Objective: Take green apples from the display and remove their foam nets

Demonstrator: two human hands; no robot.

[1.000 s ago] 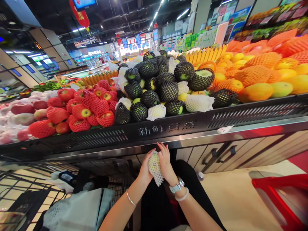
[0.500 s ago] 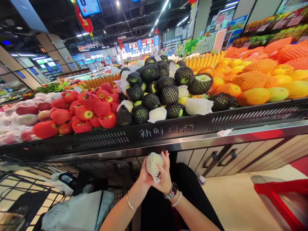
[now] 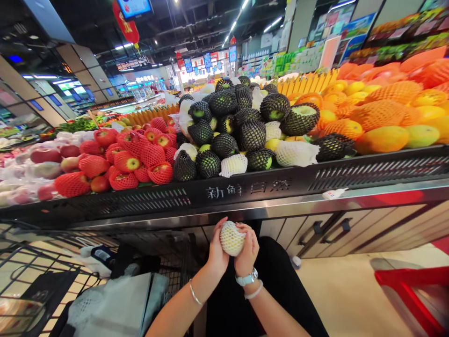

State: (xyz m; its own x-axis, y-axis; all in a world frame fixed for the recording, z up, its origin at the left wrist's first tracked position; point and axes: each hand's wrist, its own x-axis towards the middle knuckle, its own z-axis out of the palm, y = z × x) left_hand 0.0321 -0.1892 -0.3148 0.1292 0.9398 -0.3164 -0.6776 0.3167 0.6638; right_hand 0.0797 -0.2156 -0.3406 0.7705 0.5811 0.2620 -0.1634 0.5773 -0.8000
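Note:
Both my hands hold one round fruit in white foam netting (image 3: 232,238) just below the front edge of the produce stand (image 3: 245,189). My left hand (image 3: 216,250) cups its left side and my right hand (image 3: 247,250), with a watch and a bracelet at the wrist, wraps its right side. Straight above on the stand lies a pile of green fruit in black netting (image 3: 242,126), with a few pieces in white netting (image 3: 233,164) at the front.
Red-netted apples (image 3: 133,157) lie left of the pile, orange-netted fruit and mangoes (image 3: 382,117) right. A wire shopping cart (image 3: 42,276) with bags stands at my lower left. A red basket (image 3: 414,290) sits on the floor at the right. Cabinet doors (image 3: 336,229) lie under the stand.
The netting has been drawn snug round the fruit, which now shows as a round ball. My right hand turned from the fruit's front to its right side; the view shifted slightly.

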